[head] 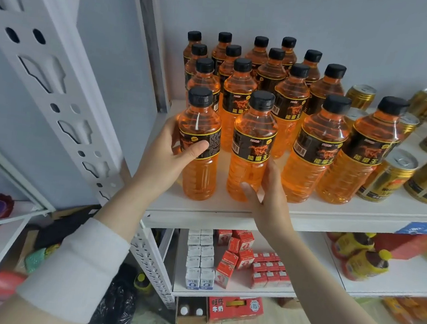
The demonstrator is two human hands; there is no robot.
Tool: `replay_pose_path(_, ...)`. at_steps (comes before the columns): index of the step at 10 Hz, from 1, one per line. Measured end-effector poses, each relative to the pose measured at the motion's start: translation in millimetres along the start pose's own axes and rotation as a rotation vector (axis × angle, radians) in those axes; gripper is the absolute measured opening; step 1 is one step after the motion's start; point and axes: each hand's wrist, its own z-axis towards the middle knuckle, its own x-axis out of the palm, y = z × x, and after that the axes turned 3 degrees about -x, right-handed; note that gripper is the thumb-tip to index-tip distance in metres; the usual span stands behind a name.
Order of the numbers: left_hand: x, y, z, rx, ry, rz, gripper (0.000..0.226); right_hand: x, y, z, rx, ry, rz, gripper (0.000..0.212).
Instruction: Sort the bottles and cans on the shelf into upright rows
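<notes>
Several orange drink bottles with black caps and black labels stand upright in rows on a white shelf (305, 216). My left hand (166, 155) grips the front-left bottle (199, 145) around its label, thumb across the front. My right hand (268, 200) wraps the lower part of the front bottle beside it (252, 144), fingers on its right side and base. Two more front-row bottles (313, 155) stand to the right. Gold cans (386, 177) stand at the right end of the shelf, some of them tilted or lying down.
A white perforated shelf post (65, 102) rises at the left. The lower shelf (222, 290) holds small milk cartons (200, 259), red cartons (237, 257) and yellow-capped bottles lying down (361, 257). A red box (235, 308) sits on the floor.
</notes>
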Motion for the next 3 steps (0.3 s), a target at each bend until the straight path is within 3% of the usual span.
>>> replay_pose_path(2,5.8,-2.6,-17.8,-0.008,-0.028,0.078,0.064,-10.5,4.2,-8.1,-0.029,0.063,-0.143,0.071)
replay_pose_path(3,16.7,-11.2,-40.0,-0.081,-0.189,0.170,0.077,-20.4,6.4,-24.9,-0.050,0.123,-0.294,0.073)
